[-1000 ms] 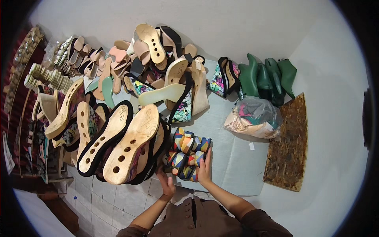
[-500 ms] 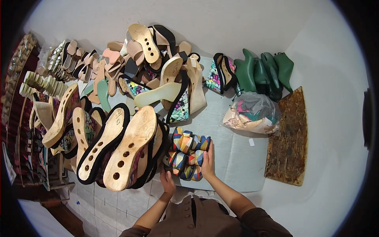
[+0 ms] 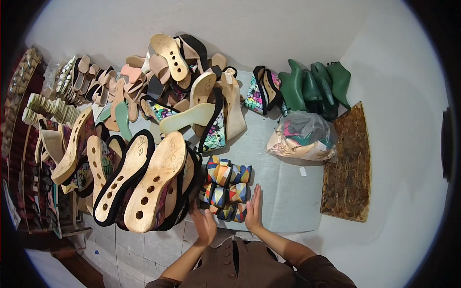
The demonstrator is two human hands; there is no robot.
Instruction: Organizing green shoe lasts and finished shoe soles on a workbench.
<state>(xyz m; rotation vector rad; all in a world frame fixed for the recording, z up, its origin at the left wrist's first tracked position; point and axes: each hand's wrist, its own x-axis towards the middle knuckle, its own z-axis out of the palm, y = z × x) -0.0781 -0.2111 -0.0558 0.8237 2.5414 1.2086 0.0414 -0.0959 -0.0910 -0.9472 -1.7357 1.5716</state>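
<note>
You are holding your right hand upright at the right side of the patchwork-patterned sandals, its fingers straight and close together, gripping nothing. Your left hand is standing open at their lower left, fingers extended and thumb angling toward them; whether either palm is touching, you cannot tell. The sandals are sitting between your hands, near the front edge of the pale table. To their left, the large wooden sole and the black-edged sole are showing dark handwriting near their upper ends. A small white slip is lying below the plastic bag, showing no readable print.
</note>
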